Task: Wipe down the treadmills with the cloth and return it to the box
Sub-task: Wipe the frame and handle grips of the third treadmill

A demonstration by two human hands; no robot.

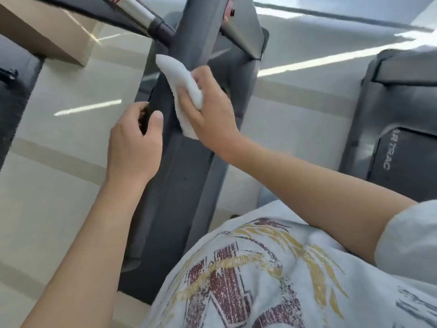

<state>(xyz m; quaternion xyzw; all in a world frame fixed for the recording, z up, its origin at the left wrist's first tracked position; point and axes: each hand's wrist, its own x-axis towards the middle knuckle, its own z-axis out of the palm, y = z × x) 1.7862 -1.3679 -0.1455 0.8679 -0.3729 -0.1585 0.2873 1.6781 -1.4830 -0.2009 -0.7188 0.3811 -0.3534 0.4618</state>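
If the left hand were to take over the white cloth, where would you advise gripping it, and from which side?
Probably the free upper end of the white cloth, approached from the left. That end sticks out above the right hand, which grips the cloth's lower half against the treadmill upright.

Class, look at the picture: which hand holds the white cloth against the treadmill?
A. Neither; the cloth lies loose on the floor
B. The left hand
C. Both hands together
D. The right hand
D: the right hand grips the cloth and presses it on the dark treadmill part, while the left hand holds that part's edge without touching the cloth.
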